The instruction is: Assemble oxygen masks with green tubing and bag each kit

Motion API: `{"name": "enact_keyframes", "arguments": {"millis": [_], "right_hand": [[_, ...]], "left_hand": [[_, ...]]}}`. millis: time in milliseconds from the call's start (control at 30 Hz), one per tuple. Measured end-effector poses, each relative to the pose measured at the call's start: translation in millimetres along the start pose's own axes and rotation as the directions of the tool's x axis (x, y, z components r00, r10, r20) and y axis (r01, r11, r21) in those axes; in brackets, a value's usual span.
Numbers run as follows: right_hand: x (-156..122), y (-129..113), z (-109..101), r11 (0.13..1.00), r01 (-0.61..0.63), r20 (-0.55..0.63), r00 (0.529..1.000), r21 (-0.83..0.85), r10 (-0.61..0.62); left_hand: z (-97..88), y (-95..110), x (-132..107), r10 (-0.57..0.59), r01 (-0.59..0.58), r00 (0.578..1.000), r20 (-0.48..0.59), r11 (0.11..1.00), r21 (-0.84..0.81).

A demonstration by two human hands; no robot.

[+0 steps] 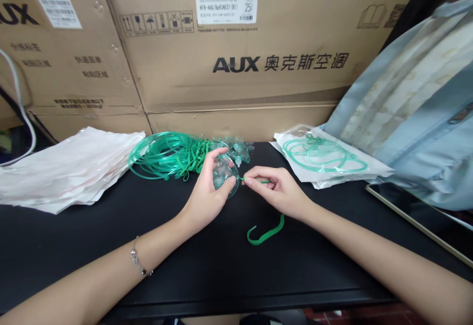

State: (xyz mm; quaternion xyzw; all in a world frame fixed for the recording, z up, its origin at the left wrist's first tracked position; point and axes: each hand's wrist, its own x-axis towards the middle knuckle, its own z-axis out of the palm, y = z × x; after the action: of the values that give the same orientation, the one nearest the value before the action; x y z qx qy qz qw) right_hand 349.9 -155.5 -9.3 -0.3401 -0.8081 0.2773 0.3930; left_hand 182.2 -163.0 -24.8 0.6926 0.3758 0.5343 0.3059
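Over the dark worktop (207, 278), the left forearm (111, 273) and right forearm (369, 241) slant in from the near corners, bringing the hands close together around the middle. The left hand (207, 192) comes from the left, its grip closed on the clear mask (222, 173), fingers over the far side and thumb on the near edge. The right hand (283, 189) lies just right of it, fingers curled, its grip pinching a thin green strap (266, 237) near the mask's right edge. The mask looks light, smooth and somewhat slippery, its thin wall likely to flex; the rim seems the best hold, without squeezing hard. The strap, whose loose end trails nearer on the worktop, should be limp and stretchy, best pinched close to the mask.
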Motion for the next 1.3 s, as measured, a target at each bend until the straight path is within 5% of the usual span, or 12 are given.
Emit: {"name": "enact_keyframes", "arguments": {"millis": [733, 900, 1100, 1300], "right_hand": [[-0.3, 6.4, 3.6, 0.991, -0.001, -0.017, 1.0, -0.137, -0.001], [-1.1, 1.9, -0.3, 0.974, 0.117, -0.004, 0.993, -0.192, -0.12], [3.6, 0.9, -5.8, 0.996, 0.09, -0.047, 0.995, -0.022, -0.091], [7.0, 10.9, -6.0, 0.989, 0.016, 0.097, 0.995, 0.146, -0.03]], "left_hand": [[0.3, 0.4, -1.6, 0.095, -0.1, 0.993, 0.072, 0.993, 0.062], [-0.2, 0.6, -0.5, 0.133, -0.14, 0.987, 0.085, 0.987, 0.078], [-0.5, 2.2, 1.8, 0.044, -0.043, 0.998, 0.048, 0.999, -0.026], [-0.5, 4.1, 3.4, -0.027, 0.035, 0.998, 0.061, 0.99, -0.134]]}}
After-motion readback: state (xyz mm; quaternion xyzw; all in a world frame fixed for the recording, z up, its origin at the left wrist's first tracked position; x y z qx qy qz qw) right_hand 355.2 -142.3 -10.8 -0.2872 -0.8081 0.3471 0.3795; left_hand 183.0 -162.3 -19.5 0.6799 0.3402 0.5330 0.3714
